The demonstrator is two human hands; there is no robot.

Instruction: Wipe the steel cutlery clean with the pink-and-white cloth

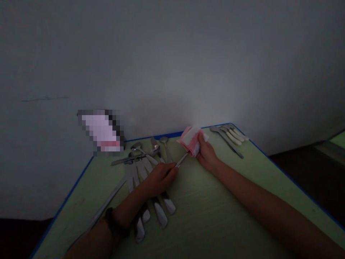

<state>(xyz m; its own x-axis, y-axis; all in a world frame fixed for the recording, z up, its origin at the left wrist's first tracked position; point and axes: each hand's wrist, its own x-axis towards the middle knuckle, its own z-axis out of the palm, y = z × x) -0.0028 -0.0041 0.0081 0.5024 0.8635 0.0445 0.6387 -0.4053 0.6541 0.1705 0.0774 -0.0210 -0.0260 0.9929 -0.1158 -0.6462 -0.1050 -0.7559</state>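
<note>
My left hand (pixel 163 176) is closed around the handle end of a thin metal piece of cutlery (pixel 182 159). Its far end goes into a folded pink and white cloth (pixel 190 138), so I cannot tell which kind it is. The cloth is gripped by my right hand (pixel 207 154), thumb on top, wrapped about that end. Under and beside my left forearm lies a spread of metal cutlery (pixel 160 214), with spoon heads (pixel 155 149) towards the wall. A knife-like piece (pixel 121 160) lies crosswise over several handles. My left wrist wears a dark band.
On the far right of the green table (pixel 205 216) lie a long metal utensil (pixel 229 143) and several white-handled pieces (pixel 234 136). A pixelated, phone-like object (pixel 101 131) leans at the back left corner. A grey wall (pixel 172 64) stands behind the table's blue edge.
</note>
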